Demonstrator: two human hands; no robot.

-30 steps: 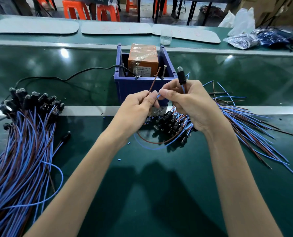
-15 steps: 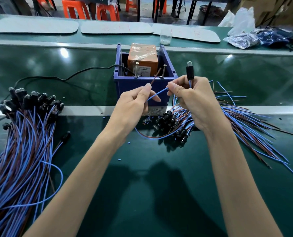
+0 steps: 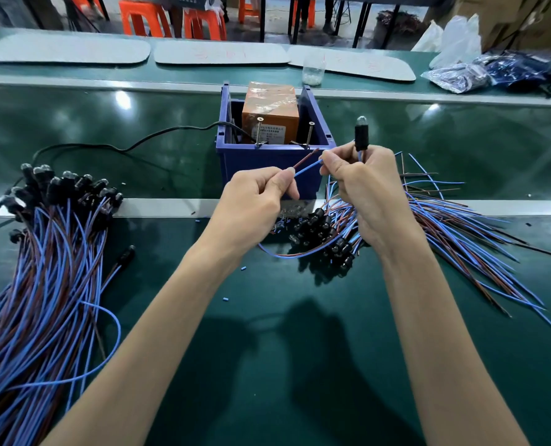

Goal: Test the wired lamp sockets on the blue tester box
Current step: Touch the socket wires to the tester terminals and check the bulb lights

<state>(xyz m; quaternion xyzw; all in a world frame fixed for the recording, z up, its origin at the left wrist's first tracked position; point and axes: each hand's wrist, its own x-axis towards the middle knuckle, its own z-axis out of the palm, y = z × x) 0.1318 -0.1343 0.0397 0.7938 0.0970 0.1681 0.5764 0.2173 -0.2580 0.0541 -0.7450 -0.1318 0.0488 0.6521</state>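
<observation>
Head view, lamp socket [image 3: 361, 135] gripped upright in the right hand [image 3: 369, 194], bulb end up, just beside the blue tester box [image 3: 267, 162] at its right front corner, blue wire [image 3: 308, 169] and brown wire [image 3: 306, 160] pinched by the left hand [image 3: 255, 201], more sockets [image 3: 316, 231] heaped on the table beneath.

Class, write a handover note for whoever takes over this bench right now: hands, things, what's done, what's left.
Left hand: pinches the brown and blue wire ends, brown tip aimed at the blue plastic tester box.
Right hand: holds the black lamp socket with clear bulb upright, near the box.
Done: socket picked, leads gathered. Bulb unlit; wires not yet on the two metal screw contacts.
To do: touch leads to contacts, check bulb, then the loose pile of wired sockets under the hands. Far-left bundle: tested or not, cannot tell.
</observation>
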